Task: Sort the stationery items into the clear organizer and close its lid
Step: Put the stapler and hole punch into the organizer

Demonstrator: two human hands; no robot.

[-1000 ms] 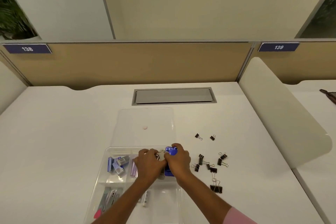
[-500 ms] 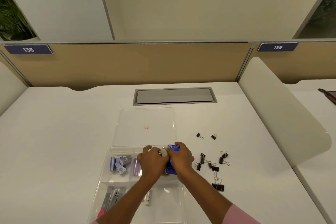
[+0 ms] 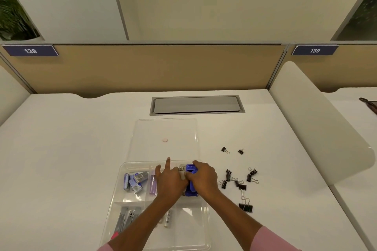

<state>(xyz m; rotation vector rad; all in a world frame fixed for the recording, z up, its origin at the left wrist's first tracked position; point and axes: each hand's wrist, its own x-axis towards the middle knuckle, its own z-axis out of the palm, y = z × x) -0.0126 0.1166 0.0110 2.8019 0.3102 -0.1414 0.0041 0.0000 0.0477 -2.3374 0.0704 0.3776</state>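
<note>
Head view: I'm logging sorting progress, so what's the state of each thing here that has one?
clear organizer, open, partly filled
lid, open, flat on the desk
blue stapler, in the far right compartment, gripped
right hand, grips the blue stapler
left hand, fingers extended beside it
binder clips, loose on the desk, unsorted

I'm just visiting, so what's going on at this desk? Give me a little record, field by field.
place: white desk
organizer: clear, divided, lid lying open behind it
right hand: curled over blue stapler in the far right compartment
left hand: beside the stapler, index finger straight
already inside: small boxes, far left compartment
outside: black binder clips on the desk, right of the organizer
</note>
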